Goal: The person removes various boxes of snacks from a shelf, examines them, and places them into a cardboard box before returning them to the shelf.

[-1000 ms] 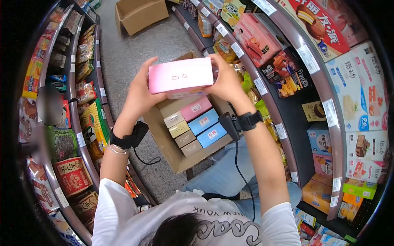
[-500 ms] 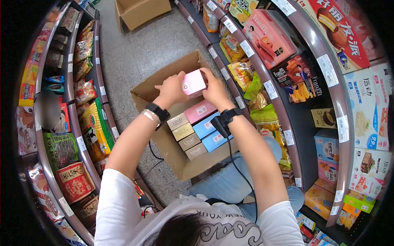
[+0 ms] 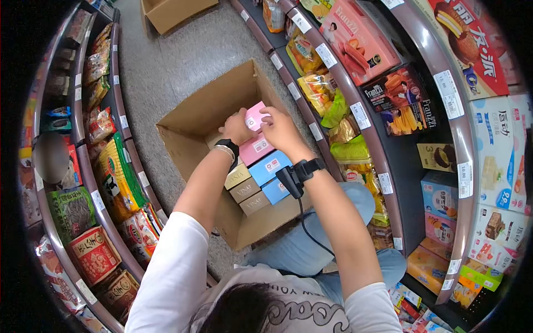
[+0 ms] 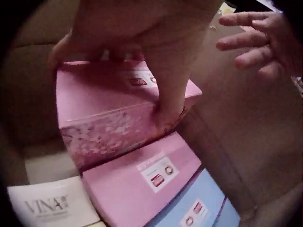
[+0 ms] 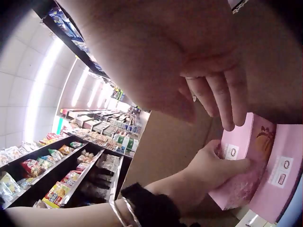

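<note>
A pink box [image 3: 255, 116] is inside the cardboard carton [image 3: 197, 105], just beyond another pink box [image 3: 256, 149]. My left hand [image 3: 237, 129] grips it, thumb on the near side and fingers over the far edge, as the left wrist view shows for this pink box [image 4: 109, 113]. My right hand [image 3: 282, 132] is beside it with fingers spread loosely; in the left wrist view the right hand [image 4: 260, 45] is apart from the box. Blue boxes [image 3: 270, 166] and VINA boxes [image 3: 245, 190] fill the near part of the carton.
Snack shelves stand on both sides, with packets [image 3: 119, 172] at left and a Franzzi box [image 3: 361, 47] at right. Another cardboard box [image 3: 177, 12] is on the floor [image 3: 189, 55] at the top. The person's bent leg [image 3: 333, 222] is beside the carton.
The pink box has gone down from above the carton into it, and its hold has passed from both hands to the left. The right hand's fingers have come off it.
</note>
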{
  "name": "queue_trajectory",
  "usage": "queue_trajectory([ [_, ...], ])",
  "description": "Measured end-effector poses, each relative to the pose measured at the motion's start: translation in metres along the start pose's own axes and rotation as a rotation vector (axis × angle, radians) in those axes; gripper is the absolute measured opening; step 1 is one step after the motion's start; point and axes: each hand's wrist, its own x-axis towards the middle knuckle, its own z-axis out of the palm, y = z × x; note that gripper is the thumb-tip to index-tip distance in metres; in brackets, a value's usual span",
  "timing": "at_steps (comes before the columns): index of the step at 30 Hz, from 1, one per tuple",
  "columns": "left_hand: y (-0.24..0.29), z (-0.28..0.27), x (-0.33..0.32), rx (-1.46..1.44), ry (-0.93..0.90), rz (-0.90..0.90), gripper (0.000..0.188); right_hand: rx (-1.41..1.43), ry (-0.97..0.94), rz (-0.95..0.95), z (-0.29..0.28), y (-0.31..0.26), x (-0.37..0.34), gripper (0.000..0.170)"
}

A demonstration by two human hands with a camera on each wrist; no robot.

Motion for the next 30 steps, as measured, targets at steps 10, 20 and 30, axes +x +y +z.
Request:
queue_trajectory([
  [10, -0.031, 0.040, 0.028, -0.143, -0.080, 0.045, 0.058, 0.307, 0.053, -0.044, -0.002, 0.021, -0.002, 0.032],
  [20, -0.042, 0.035, 0.039, -0.182, -0.059, 0.035, 0.042, 0.348, -0.030, 0.040, -0.010, 0.011, -0.011, 0.032],
  [30, -0.052, 0.033, 0.036, -0.196, 0.045, 0.060, 0.045, 0.436, -0.008, 0.083, -0.022, 0.005, -0.030, 0.032],
])
